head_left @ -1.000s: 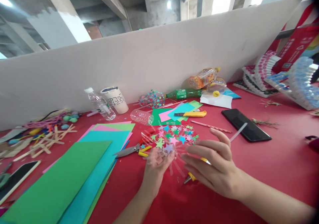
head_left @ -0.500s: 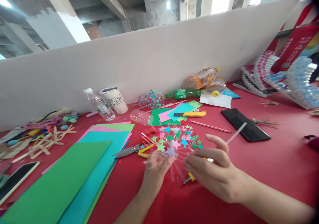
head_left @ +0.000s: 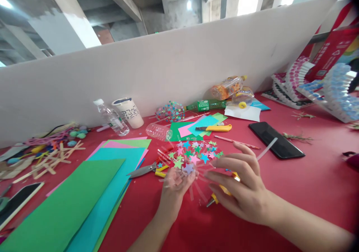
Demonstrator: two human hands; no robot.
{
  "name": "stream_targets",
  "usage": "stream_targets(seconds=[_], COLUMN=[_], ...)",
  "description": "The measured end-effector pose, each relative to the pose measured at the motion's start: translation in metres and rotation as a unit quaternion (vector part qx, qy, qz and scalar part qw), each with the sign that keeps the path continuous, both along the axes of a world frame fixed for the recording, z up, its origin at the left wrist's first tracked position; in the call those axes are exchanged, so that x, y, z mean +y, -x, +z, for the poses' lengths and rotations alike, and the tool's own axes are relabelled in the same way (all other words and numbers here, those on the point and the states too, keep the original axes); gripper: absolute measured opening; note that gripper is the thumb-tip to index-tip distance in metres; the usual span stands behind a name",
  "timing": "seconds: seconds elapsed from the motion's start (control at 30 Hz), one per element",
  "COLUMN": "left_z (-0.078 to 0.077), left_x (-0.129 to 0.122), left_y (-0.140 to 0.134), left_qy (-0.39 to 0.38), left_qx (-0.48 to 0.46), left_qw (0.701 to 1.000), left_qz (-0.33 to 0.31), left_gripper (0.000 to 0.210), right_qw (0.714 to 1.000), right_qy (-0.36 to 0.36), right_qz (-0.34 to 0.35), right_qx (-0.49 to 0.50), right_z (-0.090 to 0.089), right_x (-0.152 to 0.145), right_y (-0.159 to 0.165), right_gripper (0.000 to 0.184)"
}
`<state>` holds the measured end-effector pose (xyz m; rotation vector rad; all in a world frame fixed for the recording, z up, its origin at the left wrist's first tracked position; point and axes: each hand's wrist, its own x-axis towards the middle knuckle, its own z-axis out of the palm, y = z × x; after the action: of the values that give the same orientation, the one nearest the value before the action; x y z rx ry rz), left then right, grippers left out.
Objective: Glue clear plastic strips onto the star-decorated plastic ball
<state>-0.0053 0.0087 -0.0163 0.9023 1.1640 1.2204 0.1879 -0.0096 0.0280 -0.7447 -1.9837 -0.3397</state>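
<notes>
My left hand (head_left: 173, 186) is closed around the base of a clear plastic bottle piece cut into strips, with pink, green, blue and lilac paper stars (head_left: 194, 159) on it. My right hand (head_left: 248, 188) is beside its right side, fingers spread and slightly curved. Its fingertips are close to the transparent strips; whether they touch one is hard to see. Partly hidden under that hand lies a yellow tool with a pointed metal tip (head_left: 214, 199). Yellow-handled scissors (head_left: 144, 170) rest left of the stars.
Coloured paper sheets (head_left: 73, 196) are stacked at the left. Behind are a clear bottle (head_left: 110, 117), a white cup (head_left: 130, 113), a star-covered plastic ball (head_left: 171, 111), a green bottle (head_left: 206, 105) and a yellow cutter knife (head_left: 218, 128). A black phone (head_left: 276, 140) lies at the right.
My right hand's fingers have spread apart and its fingertips have moved slightly. The starred plastic piece has shifted a little left in my left hand.
</notes>
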Motion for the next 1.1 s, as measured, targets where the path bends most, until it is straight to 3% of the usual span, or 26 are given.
stream_targets(seconds=[0.17, 0.4, 0.57, 0.77, 0.97, 1.1], left_z=[-0.004, 0.006, 0.007, 0.009, 0.003, 0.001], left_x=[0.0, -0.001, -0.001, 0.0, 0.001, 0.001], left_y=[0.001, -0.003, -0.003, -0.006, -0.002, 0.002], left_qy=[0.002, 0.007, 0.006, 0.01, 0.01, 0.025], left_qx=[0.005, -0.016, -0.035, -0.066, -0.073, -0.052], left_qw=[1.0, 1.0, 0.997, 0.992, 0.99, 0.995], left_qz=[0.002, 0.022, 0.062, 0.106, 0.124, 0.083], left_gripper=[0.034, 0.039, 0.039, 0.044, 0.038, 0.037], right_qw=[1.0, 1.0, 0.998, 0.995, 0.999, 0.999], right_qy=[0.022, -0.002, 0.015, 0.043, 0.016, -0.019], right_qz=[0.006, 0.007, -0.007, 0.002, 0.034, 0.042], right_qx=[-0.008, 0.025, 0.06, 0.089, 0.037, 0.001], right_z=[0.001, -0.001, 0.002, 0.001, -0.003, -0.004], right_x=[-0.002, -0.001, 0.0, 0.003, 0.0, -0.002], right_y=[0.0, 0.0, -0.002, -0.003, -0.002, -0.001], right_gripper=[0.025, 0.029, 0.031, 0.022, 0.022, 0.024])
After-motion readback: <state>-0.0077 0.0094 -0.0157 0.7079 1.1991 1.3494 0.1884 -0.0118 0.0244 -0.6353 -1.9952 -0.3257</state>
